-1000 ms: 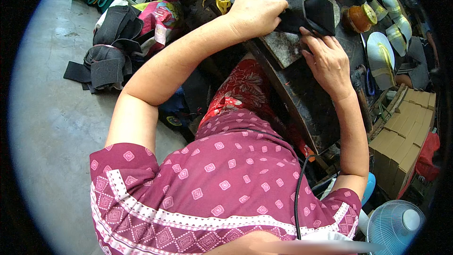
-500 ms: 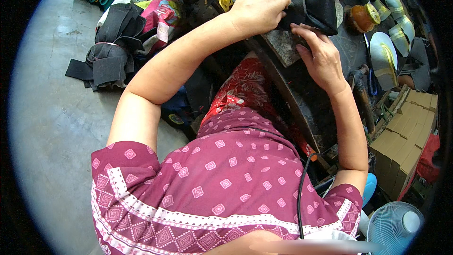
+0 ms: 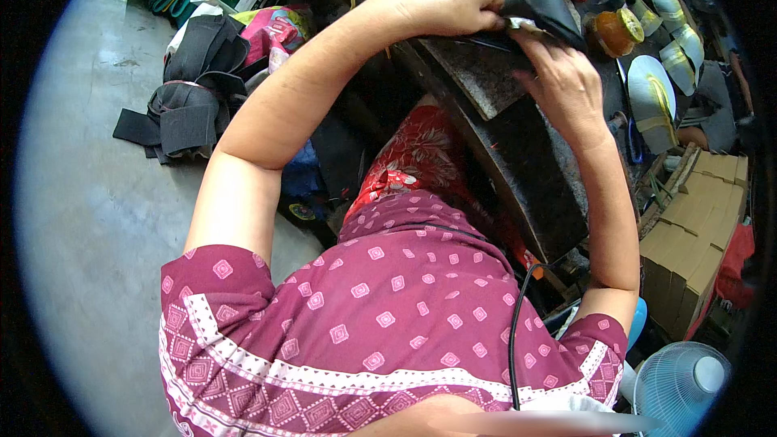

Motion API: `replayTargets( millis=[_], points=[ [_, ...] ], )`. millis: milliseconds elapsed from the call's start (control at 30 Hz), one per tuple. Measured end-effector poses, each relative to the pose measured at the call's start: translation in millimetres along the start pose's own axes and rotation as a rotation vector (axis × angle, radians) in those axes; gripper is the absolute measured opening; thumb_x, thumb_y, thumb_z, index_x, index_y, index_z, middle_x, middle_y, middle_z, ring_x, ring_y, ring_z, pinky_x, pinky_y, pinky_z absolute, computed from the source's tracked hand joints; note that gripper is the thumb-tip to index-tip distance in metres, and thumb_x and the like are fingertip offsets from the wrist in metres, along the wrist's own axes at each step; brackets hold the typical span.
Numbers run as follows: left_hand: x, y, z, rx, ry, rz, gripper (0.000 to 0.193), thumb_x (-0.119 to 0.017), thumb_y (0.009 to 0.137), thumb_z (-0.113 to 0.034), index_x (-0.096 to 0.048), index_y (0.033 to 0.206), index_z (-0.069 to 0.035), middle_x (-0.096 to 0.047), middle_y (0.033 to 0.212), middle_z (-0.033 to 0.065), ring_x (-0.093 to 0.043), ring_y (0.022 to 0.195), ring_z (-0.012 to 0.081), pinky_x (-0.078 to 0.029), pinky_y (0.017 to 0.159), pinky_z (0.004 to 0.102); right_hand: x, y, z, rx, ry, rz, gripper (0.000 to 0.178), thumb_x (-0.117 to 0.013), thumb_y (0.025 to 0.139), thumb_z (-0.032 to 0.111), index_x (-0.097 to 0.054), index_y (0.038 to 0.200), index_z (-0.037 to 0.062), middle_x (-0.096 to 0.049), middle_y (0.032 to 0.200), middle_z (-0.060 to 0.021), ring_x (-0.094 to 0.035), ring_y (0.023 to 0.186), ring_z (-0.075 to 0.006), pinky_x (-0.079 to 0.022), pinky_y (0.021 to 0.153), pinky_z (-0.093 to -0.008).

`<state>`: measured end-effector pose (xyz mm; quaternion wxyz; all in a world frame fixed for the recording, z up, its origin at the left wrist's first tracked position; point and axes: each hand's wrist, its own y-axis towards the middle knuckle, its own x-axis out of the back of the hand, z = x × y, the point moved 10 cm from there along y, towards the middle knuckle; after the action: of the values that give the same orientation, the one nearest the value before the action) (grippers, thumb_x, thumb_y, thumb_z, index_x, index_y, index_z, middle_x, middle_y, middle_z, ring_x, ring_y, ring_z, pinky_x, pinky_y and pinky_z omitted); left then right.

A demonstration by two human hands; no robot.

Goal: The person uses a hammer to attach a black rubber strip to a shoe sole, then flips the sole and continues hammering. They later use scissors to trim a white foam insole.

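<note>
Two bare hands are meeting at a black sheet (image 3: 557, 10) near the upper edge of the view, where a flap of it is standing up beside the fingertips, over the far part of a grey slab (image 3: 481, 85) on a dark worktable (image 3: 544, 163). The left hand (image 3: 460, 5) is lying over the sheet, its fingers curling in tightly and seemingly pinching the material, though much of that grip is hiding from sight. The right hand (image 3: 565, 85) is reaching up from the near side, its thumb standing apart and its fingertips resting by a small pale piece (image 3: 524, 26) at the sheet's edge; whether they are gripping it, one cannot tell, nor what it is.

Handling the flap well is probably depending on the left hand: keeping its pinch firm and near the bend should be stopping the sheet from slipping or creasing. The right fingers should be supporting the edge lightly, with the thumb staying clear of the pale piece in case it is sharp. An orange jar (image 3: 617, 32) is standing just beside the flap, so keeping movements small on that side is seeming wise.
</note>
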<state>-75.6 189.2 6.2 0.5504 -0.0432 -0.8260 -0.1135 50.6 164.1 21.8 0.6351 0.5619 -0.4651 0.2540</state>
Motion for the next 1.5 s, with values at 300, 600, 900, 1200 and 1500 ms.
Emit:
replayTargets(
  millis=[300,600,900,1200,1500],
  points=[
    [19,-53,-10,0.228,-0.509,-0.198,0.059,-0.052,0.097,-0.058,-0.068,0.098,-0.001,-0.068,0.072,0.0099,-0.068,0.068,0.0229,-0.055,0.063,0.0355,16,-29,-62,-0.614,0.870,0.026,0.026,-0.065,0.097,0.016,-0.063,0.118,-0.0006,-0.070,0.096,-0.0054,-0.063,0.085,-0.0128,-0.051,0.079,-0.0287],
    [-58,-35,-18,0.219,-2.202,0.159,0.085,-0.043,0.091,-0.075,-0.053,0.137,-0.004,-0.069,0.120,0.0152,-0.069,0.109,0.0278,-0.056,0.095,0.0466,7,-47,26,-0.421,0.960,0.651,0.025,-0.066,0.096,0.024,-0.065,0.114,0.0064,-0.053,0.069,-0.0159,-0.054,0.061,-0.0215,-0.047,0.063,-0.0355],
    [-26,-5,27,0.094,-1.555,-0.245,0.024,-0.072,0.090,-0.012,-0.069,0.111,-0.001,-0.074,0.099,0.0073,-0.071,0.087,0.0132,-0.060,0.080,0.0287,14,-59,33,-0.300,0.648,0.858,0.028,-0.069,0.091,0.023,-0.055,0.104,0.0010,-0.059,0.076,-0.0268,-0.062,0.076,-0.0460,-0.046,0.063,-0.0474],
    [-27,-10,34,0.186,-0.803,-0.564,0.023,-0.063,0.092,-0.010,-0.067,0.111,0.001,-0.075,0.100,0.0148,-0.070,0.092,0.0194,-0.053,0.083,0.0331,55,-32,-2,-0.358,0.732,0.448,0.024,-0.071,0.090,0.016,-0.065,0.105,-0.0028,-0.068,0.077,-0.0112,-0.066,0.065,-0.0192,-0.051,0.058,-0.0344],
    [-25,-16,27,0.085,-0.745,-0.611,0.021,-0.069,0.089,-0.011,-0.070,0.107,0.000,-0.075,0.098,0.0162,-0.073,0.093,0.0235,-0.056,0.081,0.0355,34,40,-29,-0.304,0.437,0.070,0.105,-0.080,0.072,0.062,-0.035,0.156,0.0182,-0.049,0.149,-0.0178,-0.047,0.138,-0.0289,-0.037,0.114,-0.0395]
  ],
)
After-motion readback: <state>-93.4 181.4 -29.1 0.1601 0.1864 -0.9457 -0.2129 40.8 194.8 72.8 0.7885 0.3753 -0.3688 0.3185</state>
